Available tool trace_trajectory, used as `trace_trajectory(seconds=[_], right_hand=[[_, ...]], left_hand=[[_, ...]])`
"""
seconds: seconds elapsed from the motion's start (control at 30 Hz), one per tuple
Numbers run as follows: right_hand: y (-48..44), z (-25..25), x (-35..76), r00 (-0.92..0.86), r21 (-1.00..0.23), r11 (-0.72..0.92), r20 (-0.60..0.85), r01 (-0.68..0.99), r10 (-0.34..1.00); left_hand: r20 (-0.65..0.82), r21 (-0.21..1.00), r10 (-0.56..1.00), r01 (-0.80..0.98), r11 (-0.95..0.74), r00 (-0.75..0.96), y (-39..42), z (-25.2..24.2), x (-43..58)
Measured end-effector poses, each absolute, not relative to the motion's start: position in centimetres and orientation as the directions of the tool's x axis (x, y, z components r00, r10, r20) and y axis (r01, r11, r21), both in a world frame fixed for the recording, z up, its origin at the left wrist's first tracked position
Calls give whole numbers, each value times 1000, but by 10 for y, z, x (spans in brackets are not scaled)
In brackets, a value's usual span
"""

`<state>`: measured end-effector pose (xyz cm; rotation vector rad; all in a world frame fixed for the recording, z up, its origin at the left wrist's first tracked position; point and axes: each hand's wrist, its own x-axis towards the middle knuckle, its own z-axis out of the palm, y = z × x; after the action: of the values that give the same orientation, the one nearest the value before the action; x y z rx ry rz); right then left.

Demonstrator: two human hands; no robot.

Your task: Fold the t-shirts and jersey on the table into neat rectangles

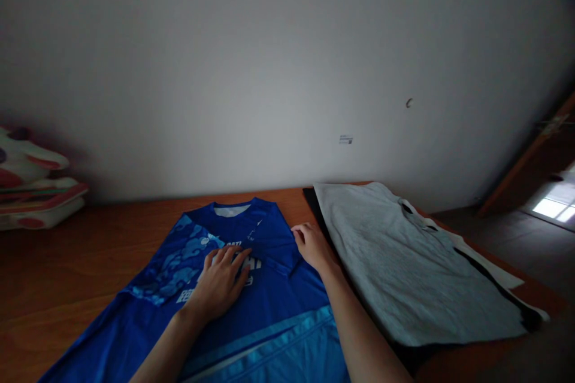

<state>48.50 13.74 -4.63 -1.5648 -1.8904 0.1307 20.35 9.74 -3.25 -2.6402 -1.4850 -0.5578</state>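
Note:
A blue printed T-shirt (pixel 274 293) lies face up on the wooden surface, its collar toward the wall. Its left sleeve, patterned with lighter blue swirls, is folded inward over the chest, and the plain right sleeve also lies across the front. My left hand (pixel 223 278) rests flat on the chest print with fingers spread, covering part of the white lettering. At the shirt's right edge, below the shoulder, my right hand (pixel 311 244) has its fingers curled in a pinch on the fabric. Lighter blue cloth (pixel 287 353) shows at the bottom; whether it belongs to the shirt I cannot tell.
Grey, black and white garments are stacked at right, a grey one (pixel 404 269) on top. A white and red plush-like object (pixel 36 185) stands at far left. Behind the wooden surface (pixel 54 275) rises a pale wall (pixel 251 84). A door (pixel 530 161) is at far right.

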Motion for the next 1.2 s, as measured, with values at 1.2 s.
trace_trajectory(seconds=[1.2], right_hand=[[110, -44, 414, -328, -391, 393, 225, 832, 918]], left_hand=[[315, 13, 948, 999, -37, 31, 104, -57, 194]])
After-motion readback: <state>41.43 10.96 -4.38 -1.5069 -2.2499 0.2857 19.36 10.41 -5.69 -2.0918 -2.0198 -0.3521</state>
